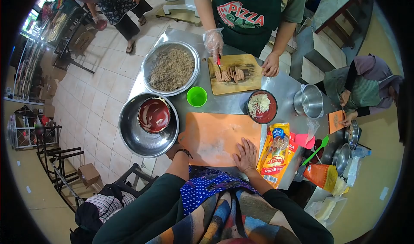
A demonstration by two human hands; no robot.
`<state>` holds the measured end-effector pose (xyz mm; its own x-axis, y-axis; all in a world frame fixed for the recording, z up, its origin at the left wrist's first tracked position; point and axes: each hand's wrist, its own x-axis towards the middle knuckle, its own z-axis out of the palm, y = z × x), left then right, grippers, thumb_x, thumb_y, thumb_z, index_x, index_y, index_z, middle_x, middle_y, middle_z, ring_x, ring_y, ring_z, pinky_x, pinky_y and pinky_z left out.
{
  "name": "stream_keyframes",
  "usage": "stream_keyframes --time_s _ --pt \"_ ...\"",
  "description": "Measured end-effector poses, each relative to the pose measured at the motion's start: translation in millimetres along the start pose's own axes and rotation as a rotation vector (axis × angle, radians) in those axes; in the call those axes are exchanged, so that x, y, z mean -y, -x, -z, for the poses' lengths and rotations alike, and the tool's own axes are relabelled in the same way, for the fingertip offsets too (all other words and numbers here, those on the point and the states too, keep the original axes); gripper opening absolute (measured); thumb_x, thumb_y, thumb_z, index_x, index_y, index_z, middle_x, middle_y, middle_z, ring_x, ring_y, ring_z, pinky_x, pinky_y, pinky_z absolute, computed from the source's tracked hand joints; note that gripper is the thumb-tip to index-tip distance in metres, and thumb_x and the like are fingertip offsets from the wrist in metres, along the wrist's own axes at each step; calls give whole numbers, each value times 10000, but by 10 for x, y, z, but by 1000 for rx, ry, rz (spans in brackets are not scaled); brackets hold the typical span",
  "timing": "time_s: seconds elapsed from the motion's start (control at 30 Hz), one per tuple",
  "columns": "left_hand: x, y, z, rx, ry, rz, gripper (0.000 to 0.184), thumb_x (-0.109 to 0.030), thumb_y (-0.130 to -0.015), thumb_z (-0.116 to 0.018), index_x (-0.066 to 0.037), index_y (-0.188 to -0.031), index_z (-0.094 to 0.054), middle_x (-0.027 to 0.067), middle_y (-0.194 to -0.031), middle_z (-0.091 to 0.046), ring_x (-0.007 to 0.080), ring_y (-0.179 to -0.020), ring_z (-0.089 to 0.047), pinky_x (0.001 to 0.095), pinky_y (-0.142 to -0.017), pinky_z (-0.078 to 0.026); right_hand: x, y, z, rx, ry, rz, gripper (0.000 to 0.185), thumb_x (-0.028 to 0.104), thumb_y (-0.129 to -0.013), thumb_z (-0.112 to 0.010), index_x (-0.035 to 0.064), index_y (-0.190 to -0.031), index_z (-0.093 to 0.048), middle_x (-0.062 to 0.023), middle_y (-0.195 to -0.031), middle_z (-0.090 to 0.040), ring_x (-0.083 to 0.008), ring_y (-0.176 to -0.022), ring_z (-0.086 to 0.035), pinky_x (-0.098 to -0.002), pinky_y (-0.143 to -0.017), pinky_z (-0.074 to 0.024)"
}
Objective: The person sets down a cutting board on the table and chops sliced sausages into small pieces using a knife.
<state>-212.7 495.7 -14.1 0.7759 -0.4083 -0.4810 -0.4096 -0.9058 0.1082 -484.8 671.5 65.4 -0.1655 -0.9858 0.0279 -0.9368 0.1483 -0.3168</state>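
Note:
My right hand (246, 155) lies flat with fingers spread on the right front corner of an orange cutting board (207, 136), which has pale smears on it. At the board's left front edge is my left hand (173, 151), a dark band on its wrist. Its fingers are hidden beside the rim of a large steel bowl (127, 134). Inside that bowl sits a red bowl (154, 115) with creamy residue. Just right of my right hand are yellow-orange food packets (276, 153). Beyond the board stand a green cup (197, 96) and a red bowl of chopped white bits (260, 106).
Across the steel table, a co-worker's gloved hand (213, 41) holds a red-handled knife over sliced sausage on a wooden board (220, 88). A basin of brown crumbly filling (171, 66) stands at left. Steel pot (308, 100), pink cup (304, 140) and green spatula (317, 150) are at right.

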Motion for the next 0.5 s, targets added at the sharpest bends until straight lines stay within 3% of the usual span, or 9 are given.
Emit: stream_keyframes --time_s 0.5 --pt "-219 226 161 14 163 53 461 -413 -986 -456 -20 -1145 -637 198 -1168 -661 343 -1037 -665 427 -899 -533 73 15 154 -36 -31 41 604 458 -856 -621 142 -1354 -486 -137 -1500 -355 -348 -1380 -305 -495 -1123 -224"
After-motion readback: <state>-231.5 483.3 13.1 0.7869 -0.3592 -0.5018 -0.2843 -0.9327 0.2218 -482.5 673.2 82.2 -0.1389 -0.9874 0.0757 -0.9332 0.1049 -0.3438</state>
